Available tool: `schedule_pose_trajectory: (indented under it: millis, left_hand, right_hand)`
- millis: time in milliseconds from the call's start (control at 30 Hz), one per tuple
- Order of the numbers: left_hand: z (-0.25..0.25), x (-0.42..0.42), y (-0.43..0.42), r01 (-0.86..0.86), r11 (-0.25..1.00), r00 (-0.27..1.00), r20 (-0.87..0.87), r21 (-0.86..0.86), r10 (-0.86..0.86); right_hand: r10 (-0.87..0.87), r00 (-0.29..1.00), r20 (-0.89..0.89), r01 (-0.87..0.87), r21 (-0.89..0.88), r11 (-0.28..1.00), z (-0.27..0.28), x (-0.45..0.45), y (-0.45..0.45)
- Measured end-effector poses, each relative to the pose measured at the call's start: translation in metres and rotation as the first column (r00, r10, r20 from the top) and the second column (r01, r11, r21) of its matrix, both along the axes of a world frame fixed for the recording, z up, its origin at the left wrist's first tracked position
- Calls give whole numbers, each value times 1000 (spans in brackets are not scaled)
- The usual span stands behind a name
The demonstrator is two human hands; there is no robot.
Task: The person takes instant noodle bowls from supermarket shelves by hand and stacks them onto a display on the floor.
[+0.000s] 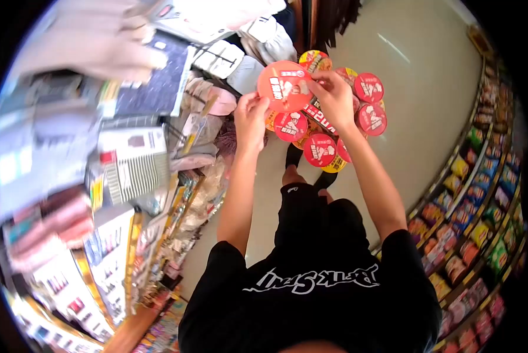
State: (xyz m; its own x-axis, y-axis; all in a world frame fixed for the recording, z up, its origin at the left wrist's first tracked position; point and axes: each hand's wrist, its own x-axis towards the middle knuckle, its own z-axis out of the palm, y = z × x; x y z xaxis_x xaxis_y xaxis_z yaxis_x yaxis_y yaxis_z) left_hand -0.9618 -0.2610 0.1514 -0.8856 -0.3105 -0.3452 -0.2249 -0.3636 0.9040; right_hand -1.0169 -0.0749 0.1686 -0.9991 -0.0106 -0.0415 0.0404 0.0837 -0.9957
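Observation:
A round red lid with white lettering and a cartoon figure, the top of a cup-like package (pixel 284 86), is raised between my two hands. My left hand (pixel 252 120) pinches its lower left edge with curled fingers. On its right edge, the thumb and fingers of my right hand (pixel 333 97) are closed. Below and to the right stand several more round packages with red lids (pixel 319 150) and yellow lids (pixel 315 60), grouped closely together. My right forearm and hand hide part of the group. What lies under the raised package is hidden.
Shelving with packaged textiles (pixel 135 170) and hanging goods runs along the left. On the right, a curved-looking shelf holds rows of colourful snack bags (pixel 465 212). Pale floor (pixel 405 76) shows between them. A wooden edge (pixel 135 329) is at the lower left.

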Motion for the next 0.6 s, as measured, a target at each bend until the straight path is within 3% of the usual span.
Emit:
schedule_pose_trajectory:
  millis: [100, 167, 200, 367, 600]
  left_hand:
    - [-41, -37, -28, 62, 997, 997, 57, -39, -60]
    - [-65, -56, -41, 135, 987, 986, 108, -90, -125]
    - [-77, -61, -44, 147, 985, 982, 134, -86, -134]
    - [-145, -75, -61, 250, 958, 942, 261, -136, -209]
    - [-177, -82, -63, 379, 916, 864, 406, -134, -298]
  right_hand:
    - [17, 993, 114, -26, 78, 997, -48, -44, -19]
    - [21, 999, 44, -25, 86, 996, -90, -61, -29]
    - [26, 987, 157, -49, 146, 988, -88, -65, -32]
    - [-52, 972, 228, 0, 221, 975, -144, -70, -44]
    - [-85, 958, 276, -18, 351, 936, -175, -59, -49]
